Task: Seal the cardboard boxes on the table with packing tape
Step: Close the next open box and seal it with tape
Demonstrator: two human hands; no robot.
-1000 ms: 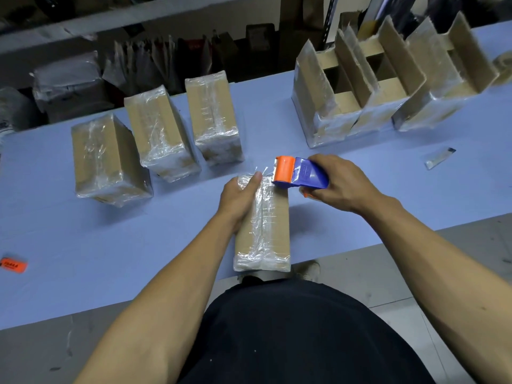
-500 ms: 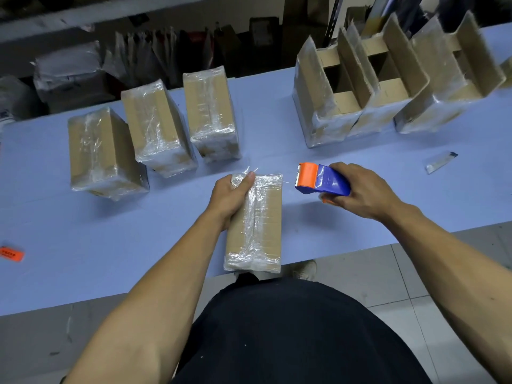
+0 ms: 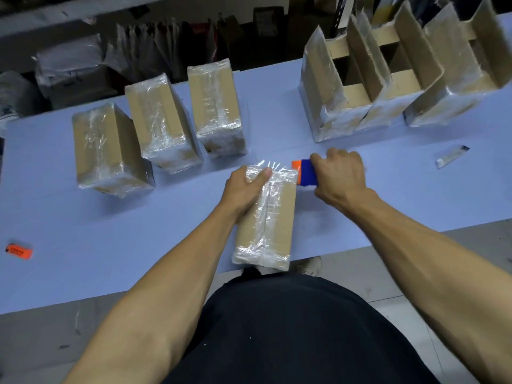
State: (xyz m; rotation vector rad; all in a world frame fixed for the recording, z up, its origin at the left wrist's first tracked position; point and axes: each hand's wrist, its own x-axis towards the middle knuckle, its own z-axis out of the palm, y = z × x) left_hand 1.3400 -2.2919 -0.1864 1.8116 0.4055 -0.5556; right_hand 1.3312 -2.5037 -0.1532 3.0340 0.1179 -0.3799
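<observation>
1. Since half a second ago, the right hand has carried the blue and orange plastic tape dispenser back leftward, from well clear of the box to just beside its far right corner.
2. Its fingers are curled round the dispenser's blue body; the orange end points at the box and meets the crinkled clear tape there.
3. Curled over the far left top edge of the long brown cardboard box wrapped in clear packing tape, the left hand grips it, thumb lying across the taped top.
4. That box lies flat on the pale blue surface, its near end at the front edge, close to the person's dark-clothed waist.
5. Glossy, wrinkled tape runs down the middle of its top and bunches white at both ends; bare cardboard shows along either side of the strip.
6. Beyond and to the left stand three taped brown cardboard boxes in a row, close together, each shiny with tape.
7. Far right, a cluster of open cardboard boxes with raised flaps sits, taped around the bases.
8. A small silvery blade-like strip lies right of the hand, well apart.
9. A small orange label lies at the far left.
</observation>
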